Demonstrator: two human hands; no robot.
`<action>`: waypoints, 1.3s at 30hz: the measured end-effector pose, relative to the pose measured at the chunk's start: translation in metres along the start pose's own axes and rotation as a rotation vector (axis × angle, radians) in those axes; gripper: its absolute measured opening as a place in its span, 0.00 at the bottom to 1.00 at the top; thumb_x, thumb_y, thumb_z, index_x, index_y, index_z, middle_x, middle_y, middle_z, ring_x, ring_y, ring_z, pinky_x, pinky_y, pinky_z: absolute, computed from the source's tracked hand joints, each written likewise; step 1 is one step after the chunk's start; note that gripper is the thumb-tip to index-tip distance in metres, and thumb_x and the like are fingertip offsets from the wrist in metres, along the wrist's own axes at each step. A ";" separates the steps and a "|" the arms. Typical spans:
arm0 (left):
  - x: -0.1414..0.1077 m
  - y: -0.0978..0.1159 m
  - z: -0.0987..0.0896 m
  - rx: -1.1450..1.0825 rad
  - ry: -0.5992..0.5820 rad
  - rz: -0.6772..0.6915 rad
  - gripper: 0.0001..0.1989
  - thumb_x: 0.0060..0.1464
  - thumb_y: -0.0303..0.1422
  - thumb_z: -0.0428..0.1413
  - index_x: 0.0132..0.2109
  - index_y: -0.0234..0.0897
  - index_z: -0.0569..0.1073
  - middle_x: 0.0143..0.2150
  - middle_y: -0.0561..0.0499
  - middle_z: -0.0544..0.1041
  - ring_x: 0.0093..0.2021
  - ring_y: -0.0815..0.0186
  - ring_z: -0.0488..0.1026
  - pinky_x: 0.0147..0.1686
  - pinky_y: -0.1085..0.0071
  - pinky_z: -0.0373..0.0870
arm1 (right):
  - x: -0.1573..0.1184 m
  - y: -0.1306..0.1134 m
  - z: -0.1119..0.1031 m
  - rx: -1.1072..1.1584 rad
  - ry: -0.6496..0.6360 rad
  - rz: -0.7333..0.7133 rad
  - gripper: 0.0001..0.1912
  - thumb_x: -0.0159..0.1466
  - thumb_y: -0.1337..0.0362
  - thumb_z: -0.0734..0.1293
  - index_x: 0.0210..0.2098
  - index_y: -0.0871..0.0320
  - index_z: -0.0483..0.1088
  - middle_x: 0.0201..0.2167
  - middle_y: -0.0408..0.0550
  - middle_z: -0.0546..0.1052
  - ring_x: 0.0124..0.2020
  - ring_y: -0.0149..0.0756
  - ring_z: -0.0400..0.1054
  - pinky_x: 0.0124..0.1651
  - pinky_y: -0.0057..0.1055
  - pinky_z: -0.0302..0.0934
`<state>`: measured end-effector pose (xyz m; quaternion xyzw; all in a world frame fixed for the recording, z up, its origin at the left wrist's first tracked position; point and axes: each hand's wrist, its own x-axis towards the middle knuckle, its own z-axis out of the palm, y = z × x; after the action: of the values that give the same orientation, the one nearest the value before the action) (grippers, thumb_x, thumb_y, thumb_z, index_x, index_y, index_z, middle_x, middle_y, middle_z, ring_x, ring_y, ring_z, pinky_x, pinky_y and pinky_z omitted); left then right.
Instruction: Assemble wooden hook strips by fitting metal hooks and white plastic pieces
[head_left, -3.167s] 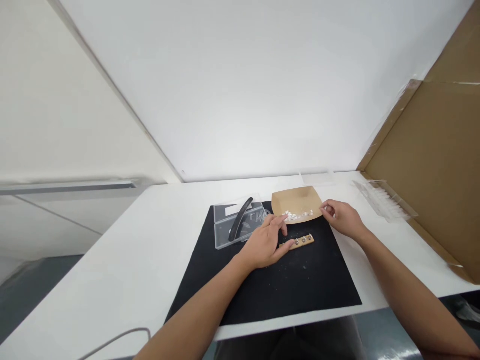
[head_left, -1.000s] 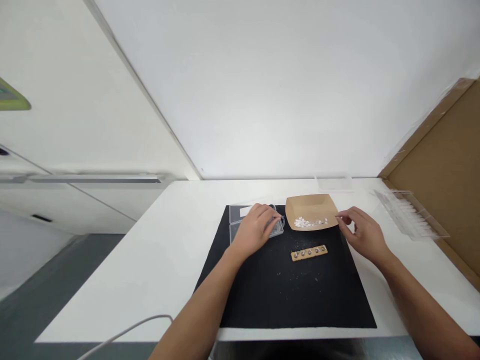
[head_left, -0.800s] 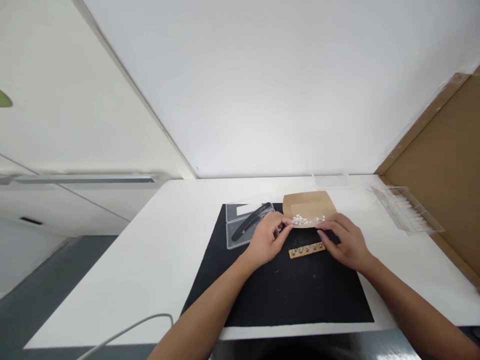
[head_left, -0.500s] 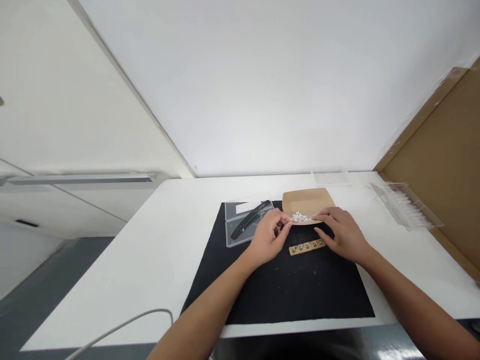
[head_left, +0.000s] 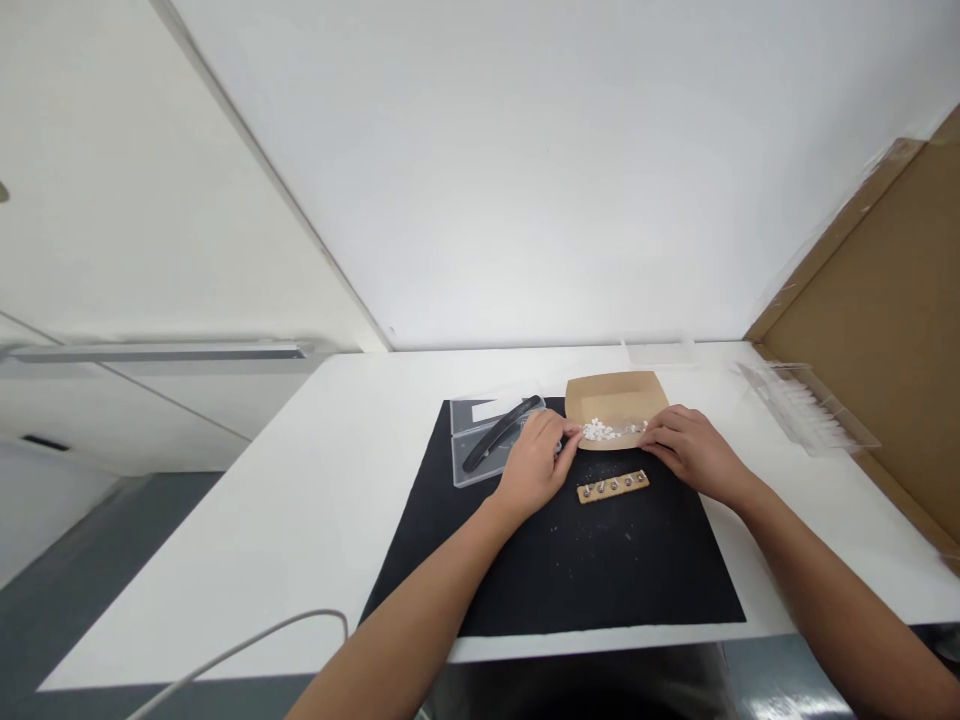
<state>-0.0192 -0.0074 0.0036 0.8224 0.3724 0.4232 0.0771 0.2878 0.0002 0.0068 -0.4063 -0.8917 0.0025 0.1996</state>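
A brown paper tray (head_left: pixel 615 386) stands at the back of the black mat (head_left: pixel 600 580), with small white pieces (head_left: pixel 598 430) heaped along its near side. My left hand (head_left: pixel 534 458) pinches the tray's near left corner between thumb and fingers. At the near right corner, my right hand (head_left: pixel 691 450) has its thumb and fingers closed on the rim. Just in front of the tray lies a tan strip (head_left: pixel 613 487) holding several small metal parts. Left of my left hand is an open clear plastic case (head_left: pixel 471 466) with a black curved tool (head_left: pixel 501 434) across it.
On the white table (head_left: pixel 300 520), a clear rack of plastic pieces (head_left: pixel 806 408) sits at the right, beside a cardboard panel (head_left: pixel 885 310). Another clear tray (head_left: pixel 660 352) is by the back wall. A grey cable (head_left: pixel 247 642) crosses the front left. Tiny crumbs dot the mat.
My right hand has moved right and its thumb has closed up to the tray's near right corner. The tan strip is now uncovered at its right end. White pieces are spread further right.
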 end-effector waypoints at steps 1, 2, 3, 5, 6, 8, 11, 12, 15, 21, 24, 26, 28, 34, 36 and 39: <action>0.000 0.000 0.001 -0.007 0.010 0.002 0.05 0.74 0.31 0.52 0.49 0.38 0.73 0.41 0.47 0.77 0.42 0.60 0.72 0.50 0.59 0.71 | 0.000 0.000 -0.001 0.017 -0.008 -0.005 0.09 0.75 0.62 0.65 0.46 0.50 0.79 0.45 0.50 0.81 0.49 0.45 0.73 0.52 0.43 0.64; 0.000 0.000 0.001 -0.013 0.020 0.004 0.05 0.73 0.31 0.53 0.50 0.38 0.73 0.41 0.47 0.77 0.42 0.60 0.73 0.50 0.59 0.71 | 0.000 -0.001 -0.002 0.036 -0.016 -0.009 0.08 0.75 0.62 0.66 0.45 0.50 0.79 0.45 0.50 0.81 0.50 0.45 0.73 0.52 0.43 0.64; 0.000 0.000 0.002 -0.018 0.028 0.006 0.06 0.73 0.31 0.53 0.52 0.37 0.73 0.41 0.47 0.78 0.42 0.60 0.73 0.50 0.59 0.71 | 0.000 -0.002 -0.004 0.054 -0.024 -0.011 0.07 0.74 0.61 0.67 0.46 0.50 0.78 0.46 0.50 0.81 0.50 0.46 0.73 0.52 0.43 0.65; -0.001 0.000 0.003 -0.026 0.038 0.014 0.08 0.73 0.30 0.53 0.56 0.37 0.73 0.42 0.47 0.78 0.43 0.59 0.74 0.51 0.59 0.71 | 0.001 -0.004 -0.005 0.068 -0.023 -0.003 0.07 0.72 0.60 0.69 0.48 0.51 0.77 0.48 0.50 0.81 0.52 0.46 0.73 0.53 0.43 0.65; -0.001 0.000 0.003 -0.029 0.038 0.020 0.09 0.73 0.30 0.53 0.56 0.37 0.73 0.42 0.46 0.78 0.44 0.59 0.74 0.52 0.59 0.71 | 0.001 -0.005 -0.006 0.059 -0.014 0.007 0.09 0.71 0.60 0.70 0.50 0.51 0.76 0.49 0.51 0.81 0.52 0.47 0.73 0.54 0.44 0.65; -0.001 0.000 0.004 -0.035 0.035 0.029 0.09 0.73 0.29 0.52 0.56 0.37 0.74 0.43 0.46 0.79 0.45 0.59 0.74 0.52 0.59 0.71 | 0.001 -0.005 -0.004 0.020 0.016 0.032 0.11 0.72 0.61 0.70 0.53 0.52 0.75 0.49 0.52 0.81 0.53 0.48 0.73 0.53 0.45 0.64; -0.001 0.001 0.005 -0.041 0.030 0.031 0.10 0.73 0.29 0.52 0.56 0.37 0.75 0.44 0.46 0.79 0.45 0.59 0.74 0.51 0.59 0.71 | 0.003 -0.004 0.001 -0.019 0.034 0.041 0.09 0.73 0.62 0.68 0.50 0.52 0.77 0.47 0.51 0.82 0.51 0.47 0.73 0.52 0.44 0.63; -0.001 0.002 0.005 -0.041 0.028 0.028 0.11 0.73 0.29 0.52 0.57 0.37 0.75 0.44 0.46 0.78 0.45 0.59 0.74 0.51 0.59 0.71 | 0.003 -0.003 0.004 -0.021 0.031 0.037 0.08 0.74 0.62 0.67 0.48 0.51 0.78 0.46 0.51 0.82 0.50 0.47 0.74 0.52 0.43 0.62; -0.001 0.003 0.006 -0.045 0.032 0.016 0.12 0.74 0.30 0.51 0.58 0.37 0.76 0.42 0.45 0.78 0.45 0.59 0.73 0.51 0.59 0.71 | 0.003 -0.001 0.007 -0.011 0.018 0.022 0.09 0.75 0.63 0.65 0.45 0.51 0.79 0.43 0.49 0.82 0.48 0.45 0.73 0.50 0.41 0.61; -0.002 0.005 0.007 -0.154 0.019 -0.090 0.13 0.73 0.34 0.53 0.57 0.40 0.78 0.42 0.46 0.79 0.40 0.62 0.72 0.42 0.64 0.73 | 0.001 -0.003 -0.007 0.030 -0.033 -0.023 0.07 0.74 0.63 0.67 0.42 0.50 0.79 0.40 0.47 0.82 0.46 0.44 0.73 0.49 0.41 0.62; -0.003 0.008 0.008 -0.283 -0.006 -0.203 0.14 0.72 0.37 0.54 0.56 0.40 0.80 0.43 0.45 0.79 0.39 0.63 0.72 0.29 0.72 0.69 | 0.001 -0.004 -0.018 0.122 -0.044 -0.066 0.04 0.71 0.61 0.70 0.45 0.50 0.78 0.42 0.48 0.82 0.47 0.44 0.74 0.50 0.43 0.65; -0.002 0.010 0.009 -0.375 -0.003 -0.293 0.13 0.69 0.38 0.56 0.54 0.40 0.81 0.43 0.46 0.79 0.38 0.64 0.72 0.24 0.75 0.65 | 0.002 -0.005 -0.021 0.169 0.022 -0.069 0.07 0.71 0.60 0.71 0.48 0.50 0.77 0.44 0.49 0.82 0.47 0.45 0.74 0.50 0.44 0.67; -0.001 0.014 0.009 -0.449 0.009 -0.385 0.13 0.67 0.40 0.59 0.52 0.40 0.82 0.43 0.46 0.80 0.37 0.65 0.72 0.22 0.76 0.62 | 0.004 -0.010 -0.020 0.175 0.142 -0.053 0.08 0.73 0.62 0.69 0.50 0.50 0.76 0.44 0.49 0.82 0.46 0.44 0.75 0.49 0.44 0.68; 0.002 0.021 0.008 -0.551 0.012 -0.464 0.13 0.62 0.43 0.64 0.44 0.38 0.84 0.37 0.48 0.82 0.35 0.65 0.72 0.28 0.74 0.66 | 0.024 -0.044 -0.008 0.016 0.352 -0.146 0.15 0.73 0.63 0.70 0.58 0.50 0.73 0.45 0.49 0.82 0.45 0.41 0.75 0.46 0.39 0.64; 0.003 0.022 0.008 -0.576 0.011 -0.475 0.14 0.61 0.44 0.65 0.44 0.37 0.84 0.34 0.49 0.81 0.34 0.66 0.72 0.32 0.72 0.69 | 0.032 -0.055 -0.010 -0.088 0.339 -0.230 0.15 0.73 0.62 0.71 0.58 0.51 0.73 0.42 0.48 0.82 0.43 0.39 0.75 0.45 0.38 0.61; 0.002 0.020 0.008 -0.617 0.011 -0.500 0.17 0.62 0.47 0.64 0.43 0.36 0.85 0.34 0.49 0.81 0.33 0.66 0.73 0.37 0.70 0.72 | 0.041 -0.064 -0.017 -0.167 0.317 -0.332 0.10 0.74 0.66 0.69 0.54 0.52 0.75 0.37 0.45 0.81 0.39 0.37 0.72 0.43 0.38 0.58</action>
<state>-0.0014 -0.0193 0.0087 0.6423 0.4169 0.4878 0.4192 0.2234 -0.0152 0.0473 -0.2646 -0.9009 -0.1678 0.3002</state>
